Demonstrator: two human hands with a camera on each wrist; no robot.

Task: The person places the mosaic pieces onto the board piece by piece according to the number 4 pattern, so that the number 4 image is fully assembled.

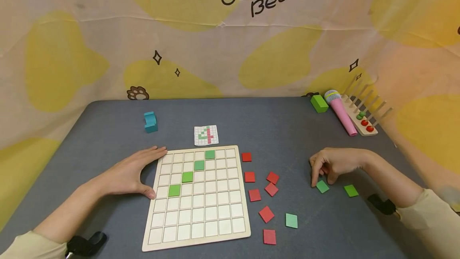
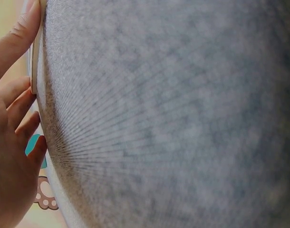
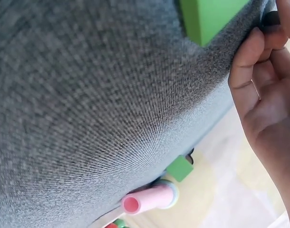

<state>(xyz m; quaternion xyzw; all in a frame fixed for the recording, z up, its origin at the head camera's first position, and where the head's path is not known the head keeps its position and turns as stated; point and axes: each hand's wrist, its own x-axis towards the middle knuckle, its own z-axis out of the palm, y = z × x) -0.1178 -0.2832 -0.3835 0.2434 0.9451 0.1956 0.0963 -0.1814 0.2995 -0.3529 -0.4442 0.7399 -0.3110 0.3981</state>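
Note:
A wooden grid board [image 1: 151, 227] lies in the middle of the grey table. Several green tiles [image 1: 187, 177] run in a diagonal across its upper squares. My left hand [image 1: 151, 171] rests flat against the board's left edge, fingers straight; the left wrist view shows those fingers [image 2: 14, 42] along the board edge [image 2: 34, 57]. To the right, my right hand [image 1: 322, 181] curls down and pinches a loose green tile [image 1: 322, 187] lying on the table, seen too as the green tile [image 3: 211, 16] in the right wrist view. A small pattern card [image 1: 206, 135] lies behind the board.
Several red tiles [image 1: 266, 214] lie scattered right of the board, with a pale green tile [image 1: 291, 220] and another green tile [image 1: 350, 190]. A teal block [image 1: 150, 122] stands at back left. A green block [image 1: 319, 103], pink microphone [image 1: 339, 111] and wooden bead rack [image 1: 364, 125] sit at back right.

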